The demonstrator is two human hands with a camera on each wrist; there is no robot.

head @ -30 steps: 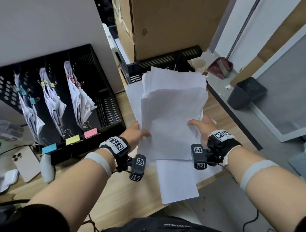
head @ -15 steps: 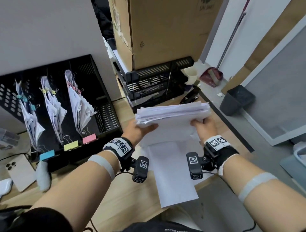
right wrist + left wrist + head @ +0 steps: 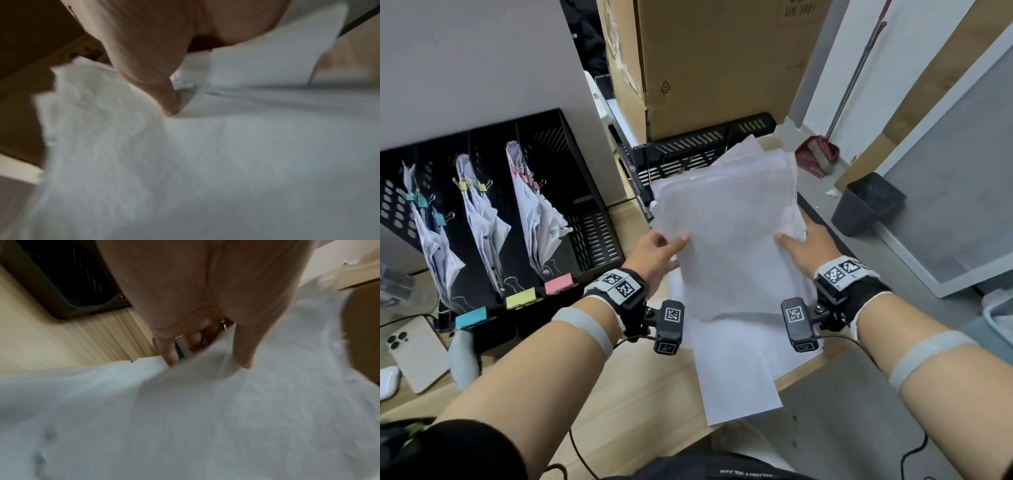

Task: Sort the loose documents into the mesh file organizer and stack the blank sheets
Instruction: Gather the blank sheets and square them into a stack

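Observation:
A thick stack of blank white sheets (image 3: pixel 729 233) is tilted upright between both hands above the desk. My left hand (image 3: pixel 659 250) grips its left edge, thumb on the front face. My right hand (image 3: pixel 803 245) grips the right edge the same way. In the left wrist view the thumb lies on the stack of blank sheets (image 3: pixel 205 418) with fingers behind it. More loose sheets (image 3: pixel 736 377) lie flat on the desk beneath, one hanging over the front edge. The black mesh file organizer (image 3: pixel 493 219) stands at the left, holding three clipped document bundles.
A black letter tray (image 3: pixel 705 150) under a large cardboard box (image 3: pixel 709 65) stands behind the stack. A phone (image 3: pixel 417 353) and a small white case lie at the far left. The wooden desk (image 3: pixel 619 404) ends at the right, with a dark bin (image 3: pixel 866 202) on the floor.
The stack was upright a second ago, went flat and edge-on half a second ago, and is now tipped up again facing me. Both hands kept their grip on its sides.

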